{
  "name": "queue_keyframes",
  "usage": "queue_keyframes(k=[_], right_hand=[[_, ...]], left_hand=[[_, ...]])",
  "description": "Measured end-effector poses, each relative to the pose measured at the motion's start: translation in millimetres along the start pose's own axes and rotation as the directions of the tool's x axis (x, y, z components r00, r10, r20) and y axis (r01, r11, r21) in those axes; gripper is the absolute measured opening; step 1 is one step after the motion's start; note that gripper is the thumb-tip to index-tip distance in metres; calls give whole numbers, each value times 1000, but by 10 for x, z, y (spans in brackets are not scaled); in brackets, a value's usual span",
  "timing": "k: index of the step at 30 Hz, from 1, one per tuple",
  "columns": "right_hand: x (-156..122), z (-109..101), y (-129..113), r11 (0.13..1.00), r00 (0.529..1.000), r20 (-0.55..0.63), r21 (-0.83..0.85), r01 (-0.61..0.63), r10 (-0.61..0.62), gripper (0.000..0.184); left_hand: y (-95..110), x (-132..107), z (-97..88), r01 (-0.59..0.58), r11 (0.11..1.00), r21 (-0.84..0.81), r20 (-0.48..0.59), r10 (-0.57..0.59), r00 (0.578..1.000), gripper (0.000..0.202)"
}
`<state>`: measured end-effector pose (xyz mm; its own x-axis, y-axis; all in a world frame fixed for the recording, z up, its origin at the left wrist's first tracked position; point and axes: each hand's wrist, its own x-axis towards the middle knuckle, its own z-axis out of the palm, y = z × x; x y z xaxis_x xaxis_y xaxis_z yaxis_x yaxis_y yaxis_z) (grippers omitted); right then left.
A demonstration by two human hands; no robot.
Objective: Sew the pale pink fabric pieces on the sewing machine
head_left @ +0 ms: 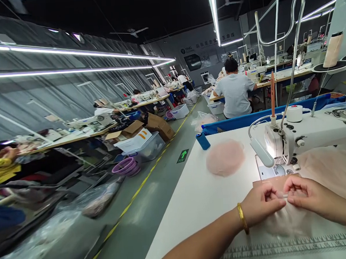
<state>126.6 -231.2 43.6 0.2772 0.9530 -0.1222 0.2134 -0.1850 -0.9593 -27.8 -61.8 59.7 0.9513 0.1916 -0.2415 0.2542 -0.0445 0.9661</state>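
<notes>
The white table (pixel 194 198) carries a white sewing machine (pixel 306 136), the reference point here. Pale pink fabric (pixel 331 167) lies beneath and in front of the machine. A round pink pad (pixel 225 157) lies left of the machine, with a blue thread spool (pixel 203 141) beyond it. In front of the machine's needle, the left hand (pixel 262 204) and right hand (pixel 305 194) meet, fingertips pinching the fabric edge between them.

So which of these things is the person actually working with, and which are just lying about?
In use:
left hand
right hand
pale pink fabric
sewing machine

Lying about:
round pink piece
blue thread spool
white tape roll
</notes>
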Motion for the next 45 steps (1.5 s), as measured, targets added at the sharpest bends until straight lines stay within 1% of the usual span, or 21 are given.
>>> queue_keyframes(k=[2, 3, 7, 9, 11, 12, 15, 17, 20, 23, 28, 32, 37, 42, 45], right_hand=[[21, -58, -91, 991, 999, 18, -133, 33, -31, 15], [23, -95, -138, 981, 999, 31, -192, 34, -28, 11], [-18, -305, -269, 919, 990, 119, -394, -17, 69, 5], [-32, -392, -293, 895, 977, 174, -444, -32, 122, 6], [-6, -408, -296, 913, 974, 185, -406, -49, 134, 7], [23, -383, -289, 932, 979, 160, -357, -59, 123, 12], [130, -221, -227, 978, 998, 6, -201, -55, 58, 30], [176, -104, -164, 988, 998, -65, -153, -27, 17, 32], [178, 5, -75, 993, 994, -103, -117, 14, -27, 33], [148, 47, -30, 992, 991, -130, -122, 27, -42, 35], [138, 90, -22, 970, 979, -175, -237, 62, -105, 34], [138, 113, -16, 954, 972, -190, -289, 77, -136, 31], [111, 118, -15, 959, 971, -200, -273, 76, -134, 33], [94, 137, -45, 961, 969, -199, -260, 90, -145, 36], [97, 169, -66, 978, 969, -225, -201, 58, -104, 38]], left_hand=[[-17, 65, -20, -61, 997, 52, -34, 62, 997, 28], [-28, 96, -29, -70, 995, 64, -43, 73, 996, 29], [-71, 174, -48, -16, 999, 35, -73, 18, 997, 29], [-86, 184, -44, -15, 1000, 20, -98, 17, 995, 27], [-92, 185, -34, -28, 1000, -7, -107, 27, 994, 26], [-93, 185, -27, -30, 999, -22, -106, 27, 994, 26], [-93, 184, -1, -15, 997, -82, -120, 5, 993, 24], [-94, 182, 17, -5, 993, -119, -141, -12, 990, 23], [-98, 174, 37, -15, 992, -129, -181, -8, 983, 23], [-112, 169, 47, -55, 994, -91, -208, 35, 978, 24], [-129, 164, 56, -88, 996, -27, -216, 80, 973, 23], [-120, 157, 68, -96, 994, 44, -290, 104, 951, 17], [-120, 182, 93, -130, 991, 33, -302, 134, 944, 14], [-158, 212, 115, -104, 994, 19, -321, 104, 941, 17], [-169, 219, 111, -95, 995, 9, -322, 93, 942, 19]])
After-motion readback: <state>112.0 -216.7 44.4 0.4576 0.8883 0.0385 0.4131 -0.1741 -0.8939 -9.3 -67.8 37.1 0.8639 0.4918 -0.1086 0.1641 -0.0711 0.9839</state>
